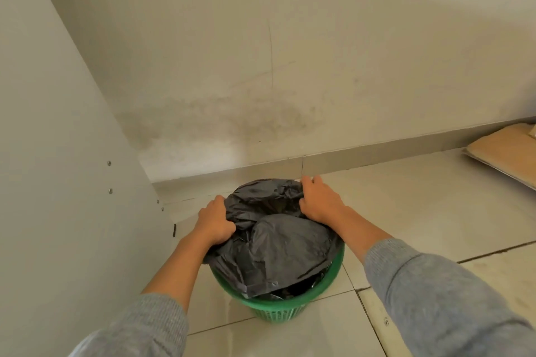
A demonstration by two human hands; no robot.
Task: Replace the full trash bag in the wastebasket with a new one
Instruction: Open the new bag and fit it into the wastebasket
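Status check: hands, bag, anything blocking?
Left hand, right hand: both gripping black trash bag edges. Bag in green wastebasket. White panel close on left; nothing blocking.

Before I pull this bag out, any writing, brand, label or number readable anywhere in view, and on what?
None: no readable text anywhere in the head view.
Black trash bag: plain, no print showing.
Green wastebasket: bare mesh and rim, no label.
White cabinet panel: only screw heads.
Flat tan boards by the wall: no marking I can make out.
Left hand and right hand grip the bag's edges, perhaps covering some of it.
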